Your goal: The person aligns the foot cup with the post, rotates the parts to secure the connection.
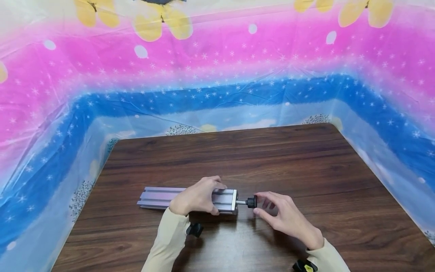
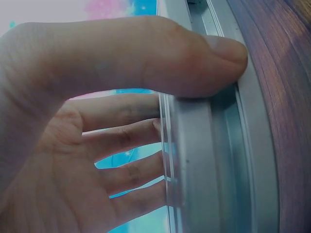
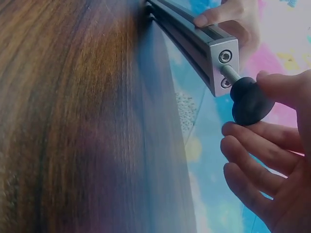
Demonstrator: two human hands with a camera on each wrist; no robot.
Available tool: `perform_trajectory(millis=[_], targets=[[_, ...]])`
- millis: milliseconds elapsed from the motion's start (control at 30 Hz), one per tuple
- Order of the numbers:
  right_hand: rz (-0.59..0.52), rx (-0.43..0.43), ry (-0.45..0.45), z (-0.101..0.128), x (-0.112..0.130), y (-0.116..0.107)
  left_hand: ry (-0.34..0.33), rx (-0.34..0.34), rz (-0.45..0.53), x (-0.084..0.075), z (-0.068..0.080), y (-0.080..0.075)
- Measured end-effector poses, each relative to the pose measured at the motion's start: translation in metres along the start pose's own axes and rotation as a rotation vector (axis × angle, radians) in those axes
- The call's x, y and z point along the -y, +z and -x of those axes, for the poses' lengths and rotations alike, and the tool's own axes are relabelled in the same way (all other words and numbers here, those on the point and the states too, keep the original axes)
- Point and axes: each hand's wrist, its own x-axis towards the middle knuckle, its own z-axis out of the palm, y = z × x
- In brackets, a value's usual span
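Note:
A silver aluminium profile (image 1: 159,196) with slots along its sides lies on the table. My left hand (image 1: 200,194) grips it near its right end, thumb on the near side and fingers over the far side. In the left wrist view the thumb (image 2: 214,63) presses along a slot of the profile. From the end plate (image 3: 224,63), which carries two socket-head screws, a threaded rod (image 3: 230,74) sticks out with a black knob (image 3: 251,102) on it. My right hand (image 1: 287,215) pinches this knob between thumb and index finger; the other fingers are loosely bent below.
The profile lies on a dark wood-grain table (image 1: 238,158). A pink and blue patterned cloth (image 1: 217,68) hangs around its back and sides. Black wrist devices (image 1: 195,229) sit at both cuffs.

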Motion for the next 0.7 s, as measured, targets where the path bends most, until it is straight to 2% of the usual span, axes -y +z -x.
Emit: perform_trajectory(millis=[267, 700], targets=[[-0.011, 0.050, 0.144, -0.0029, 0.0014, 0.0018, 0.023, -0.004, -0.010, -0.0006, -0.0002, 0.0000], [0.058, 0.049, 0.203, -0.0049, 0.0021, 0.0039, 0.017, -0.010, -0.025, -0.0011, 0.0008, -0.0012]])
